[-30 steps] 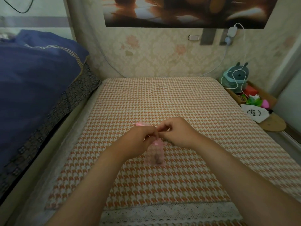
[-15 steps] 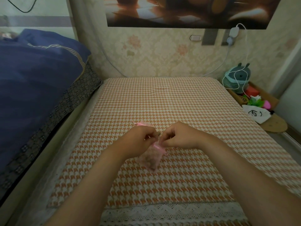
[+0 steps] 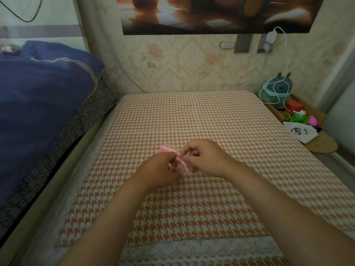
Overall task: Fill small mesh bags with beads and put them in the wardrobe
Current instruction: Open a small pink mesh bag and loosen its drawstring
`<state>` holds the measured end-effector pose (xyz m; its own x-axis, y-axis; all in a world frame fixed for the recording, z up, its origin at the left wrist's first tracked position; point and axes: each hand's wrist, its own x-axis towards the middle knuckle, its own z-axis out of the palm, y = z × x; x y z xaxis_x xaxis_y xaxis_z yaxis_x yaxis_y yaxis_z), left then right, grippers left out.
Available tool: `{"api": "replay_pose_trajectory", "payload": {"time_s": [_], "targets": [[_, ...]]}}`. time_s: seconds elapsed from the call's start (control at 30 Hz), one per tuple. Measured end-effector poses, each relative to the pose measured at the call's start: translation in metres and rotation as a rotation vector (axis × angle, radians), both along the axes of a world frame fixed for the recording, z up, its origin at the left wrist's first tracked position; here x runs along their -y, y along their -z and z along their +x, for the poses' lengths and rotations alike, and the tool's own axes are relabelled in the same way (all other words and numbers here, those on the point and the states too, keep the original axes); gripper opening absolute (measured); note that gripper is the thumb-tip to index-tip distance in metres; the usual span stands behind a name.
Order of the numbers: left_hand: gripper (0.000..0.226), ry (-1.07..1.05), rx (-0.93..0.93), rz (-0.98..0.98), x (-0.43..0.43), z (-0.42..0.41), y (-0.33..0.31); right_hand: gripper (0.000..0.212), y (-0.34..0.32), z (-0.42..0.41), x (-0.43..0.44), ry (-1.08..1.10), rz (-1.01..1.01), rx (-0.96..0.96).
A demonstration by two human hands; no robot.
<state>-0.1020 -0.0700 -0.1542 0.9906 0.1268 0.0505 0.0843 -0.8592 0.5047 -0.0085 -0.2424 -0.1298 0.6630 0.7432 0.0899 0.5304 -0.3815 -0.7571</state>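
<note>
Half a second ago the pink bag [image 3: 182,166] hung below the hands with its bead-filled bottom showing under the knuckles; now it is gathered up between them, bunched and lying nearly level, and little of it hangs down. A second pink piece [image 3: 166,148], just behind the left hand, lies on the cloth [image 3: 192,116] where it lay before. The hands themselves sit a little closer together than they did.

The left hand [image 3: 160,169] comes in from the lower left, back upward, its fingers curled shut around the near end of the bag. The right hand [image 3: 206,157] comes in from the lower right, forearm crossing the cloth, thumb and forefinger pinched on the bag's upper end, the other fingers folded loosely. Whether it pinches a drawstring or the mesh itself is too blurred to tell. Both hands hover just above the middle of the surface. A blue quilt [image 3: 42,104] lies on the bed at left.
</note>
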Motion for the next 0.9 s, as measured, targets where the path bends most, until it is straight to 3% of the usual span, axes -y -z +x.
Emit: {"api": "replay_pose_trajectory", "payload": {"time_s": [0.17,0.4,0.53,0.6,0.67,0.8,0.9], "targets": [[0.021,-0.153,0.089,0.228,-0.015,-0.003,-0.002,0.013,0.017,-0.001,-0.014,0.032,0.02,0.026],[0.024,-0.088,-0.117,0.327,-0.019,0.003,0.007,0.025,0.025,0.005,-0.017,-0.019,-0.127,-0.032],[0.093,-0.037,-0.18,0.352,-0.01,0.006,-0.001,0.034,0.013,0.023,0.005,0.102,-0.08,-0.031],[0.105,-0.006,-0.205,0.283,-0.001,0.008,-0.006,0.029,0.012,0.03,0.017,0.156,-0.115,0.054],[0.092,-0.018,-0.133,0.183,0.009,0.014,-0.007,0.026,0.014,0.033,0.028,0.182,-0.174,0.102],[0.04,-0.014,0.133,0.173,0.033,0.026,-0.004,0.025,0.018,0.033,0.036,0.167,-0.311,0.21],[0.023,0.031,0.148,0.159,0.049,0.032,0.0,0.007,0.018,0.031,0.034,0.142,-0.451,0.289]]}}
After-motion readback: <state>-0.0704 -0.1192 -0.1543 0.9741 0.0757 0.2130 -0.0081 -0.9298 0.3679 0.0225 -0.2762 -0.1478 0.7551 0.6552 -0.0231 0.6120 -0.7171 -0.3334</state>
